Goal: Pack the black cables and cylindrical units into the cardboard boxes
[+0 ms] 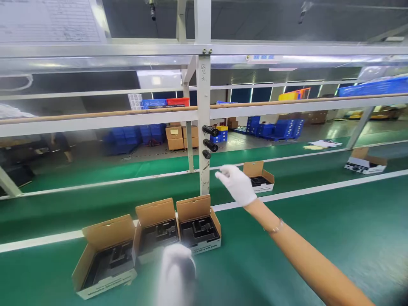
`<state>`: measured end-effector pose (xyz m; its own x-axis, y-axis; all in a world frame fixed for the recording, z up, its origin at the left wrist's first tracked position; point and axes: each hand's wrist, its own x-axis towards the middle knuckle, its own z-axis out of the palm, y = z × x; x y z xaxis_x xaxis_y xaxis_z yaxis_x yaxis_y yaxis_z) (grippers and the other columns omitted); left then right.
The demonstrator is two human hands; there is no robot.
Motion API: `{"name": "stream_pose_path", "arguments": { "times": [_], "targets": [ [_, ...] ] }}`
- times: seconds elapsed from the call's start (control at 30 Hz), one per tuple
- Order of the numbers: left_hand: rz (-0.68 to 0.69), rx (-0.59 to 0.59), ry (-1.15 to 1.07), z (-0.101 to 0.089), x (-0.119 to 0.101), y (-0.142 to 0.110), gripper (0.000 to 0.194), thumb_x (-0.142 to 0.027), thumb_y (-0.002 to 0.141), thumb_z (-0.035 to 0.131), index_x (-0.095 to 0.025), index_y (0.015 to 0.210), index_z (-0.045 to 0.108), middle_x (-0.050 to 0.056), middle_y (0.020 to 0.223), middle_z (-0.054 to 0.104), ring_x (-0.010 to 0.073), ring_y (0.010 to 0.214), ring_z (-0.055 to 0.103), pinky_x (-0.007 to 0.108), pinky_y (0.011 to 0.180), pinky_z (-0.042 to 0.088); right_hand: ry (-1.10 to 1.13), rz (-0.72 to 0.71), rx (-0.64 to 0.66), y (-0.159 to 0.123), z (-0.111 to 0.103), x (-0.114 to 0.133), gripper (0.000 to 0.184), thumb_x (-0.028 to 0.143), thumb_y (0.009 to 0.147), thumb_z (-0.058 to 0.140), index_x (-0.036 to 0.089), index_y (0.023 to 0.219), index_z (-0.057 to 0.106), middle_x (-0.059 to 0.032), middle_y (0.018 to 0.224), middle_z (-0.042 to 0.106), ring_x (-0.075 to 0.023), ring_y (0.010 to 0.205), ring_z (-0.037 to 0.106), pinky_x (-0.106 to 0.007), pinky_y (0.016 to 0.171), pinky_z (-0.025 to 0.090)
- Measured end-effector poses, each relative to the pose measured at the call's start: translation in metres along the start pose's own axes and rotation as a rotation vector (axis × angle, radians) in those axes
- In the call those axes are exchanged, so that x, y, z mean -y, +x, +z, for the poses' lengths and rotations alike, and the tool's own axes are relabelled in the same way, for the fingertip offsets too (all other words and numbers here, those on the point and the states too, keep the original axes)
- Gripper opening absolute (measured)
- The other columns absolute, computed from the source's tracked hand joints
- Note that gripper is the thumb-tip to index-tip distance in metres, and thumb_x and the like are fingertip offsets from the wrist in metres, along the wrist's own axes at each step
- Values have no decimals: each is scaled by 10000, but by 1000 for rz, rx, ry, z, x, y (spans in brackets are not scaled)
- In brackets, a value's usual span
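In the head view, I take the white upright post (204, 93) as my landmark. My right hand (237, 183), in a white glove, is raised just to the right of the post's lower part. Its fingers are loosely curled, with a narrow gap between thumb and fingertips, and I see nothing held there. It partly covers the single open box (267, 187) right of the post, which has a black insert; I cannot tell whether the glove touches it.

My left hand (178, 267), also gloved in white, is on the near side of the post, low in my view and badly blurred. I cannot tell how its fingers stand or whether they hold anything. It overlaps the near edges of two open cartons: the middle box (157, 209) and the near-post box (199, 227), whose raised flap stands at the foot of the post. The leftmost box (108, 259) sits farther left of the post, turned at an angle, its flap also up. All three lie in a row on the green bench (255, 255), with black inserts inside; the near-post box shows print ending in "Stream 1000".

Three black ribbed grips (211, 145) stick out from the post, above and left of my right hand. Well to the right of the post are another open box (365, 163) and some papers (323, 144). Beyond the post's right side I see stacked blue bins (282, 128).
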<state>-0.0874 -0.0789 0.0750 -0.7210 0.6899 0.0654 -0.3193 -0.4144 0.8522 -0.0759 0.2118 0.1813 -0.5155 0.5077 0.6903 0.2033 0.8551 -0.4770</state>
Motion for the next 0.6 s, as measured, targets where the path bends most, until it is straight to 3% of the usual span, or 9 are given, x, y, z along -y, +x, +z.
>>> {"name": "stream_pose_path", "arguments": {
  "times": [0.1, 0.2, 0.3, 0.4, 0.5, 0.6],
  "targets": [
    [2, 27, -82, -2, -10, 10, 397, -656, 804, 516, -269, 764, 596, -37, 457, 370, 89, 367, 305, 211, 379, 312, 38, -33, -122, 50, 27, -1, 376, 447, 780, 654, 186, 1044, 597, -68, 935, 638, -220, 855, 602, -352, 785, 483],
    [-27, 60, -139, 5, -13, 19, 443, -647, 828, 486, -232, 700, 574, -45, 413, 313, 103, 366, 339, 230, 415, 346, 16, -45, -154, 69, 43, 8, 394, 445, 770, 654, 183, 1058, 595, -75, 931, 646, -231, 841, 605, -356, 762, 488],
    [-63, 85, -181, 13, -12, 29, 471, -645, 829, 490, -207, 670, 555, -39, 410, 329, 144, 440, 484, 248, 473, 409, -2, -66, -168, 73, 43, 17, 331, 421, 795, 610, 181, 1023, 612, -83, 918, 662, -225, 813, 614, -347, 762, 485],
    [-105, 89, -220, 19, -9, 37, 456, -619, 857, 471, -194, 704, 537, -42, 478, 392, 128, 438, 502, 236, 449, 404, 37, -10, -157, 67, 29, 25, 307, 422, 785, 608, 174, 965, 631, -52, 793, 664, -204, 733, 617, -327, 744, 480],
    [-158, 77, -269, 19, -4, 45, 412, -590, 875, 462, -194, 792, 539, -49, 592, 460, 70, 364, 404, 201, 336, 299, 94, 53, 25, 32, 8, 41, 275, 453, 806, 575, 205, 907, 637, 3, 690, 649, -173, 655, 603, -310, 717, 467],
    [-249, 92, -360, 16, 4, 54, 410, -585, 885, 442, -196, 914, 568, -71, 544, 436, 42, 290, 265, 176, 269, 170, 178, -43, 433, -27, -11, 66, 211, 444, 797, 584, 240, 833, 626, 25, 703, 658, -157, 644, 592, -274, 641, 447]
  ]
}}
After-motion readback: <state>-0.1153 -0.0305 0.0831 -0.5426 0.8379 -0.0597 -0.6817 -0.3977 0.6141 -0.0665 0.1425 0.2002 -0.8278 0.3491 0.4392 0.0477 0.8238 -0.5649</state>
